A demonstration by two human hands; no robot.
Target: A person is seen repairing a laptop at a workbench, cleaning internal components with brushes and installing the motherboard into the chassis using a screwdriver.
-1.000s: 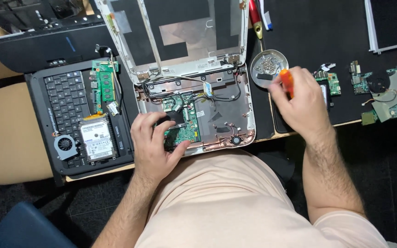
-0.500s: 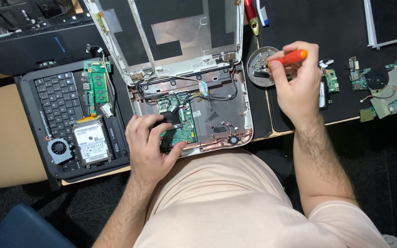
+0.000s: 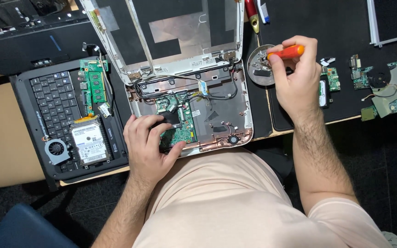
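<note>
Laptop [image 3: 194,115] lies opened on the desk [image 3: 93,172], lid frame bare, green board [image 3: 180,124] in its base; left hand [image 3: 148,147] rests fingers curled on that board; right hand [image 3: 297,73] pinches an orange screwdriver [image 3: 286,52] over a round dish [image 3: 260,71]; keyboard [image 3: 53,103], drive [image 3: 88,143] and fan [image 3: 57,150] already out; the board seemingly remains.

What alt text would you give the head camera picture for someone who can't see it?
Seen from above, a person's left hand rests on the green circuit board of an opened laptop, while the right hand holds an orange-handled screwdriver over a small round dish. A keyboard and hard drive lie left.
</note>
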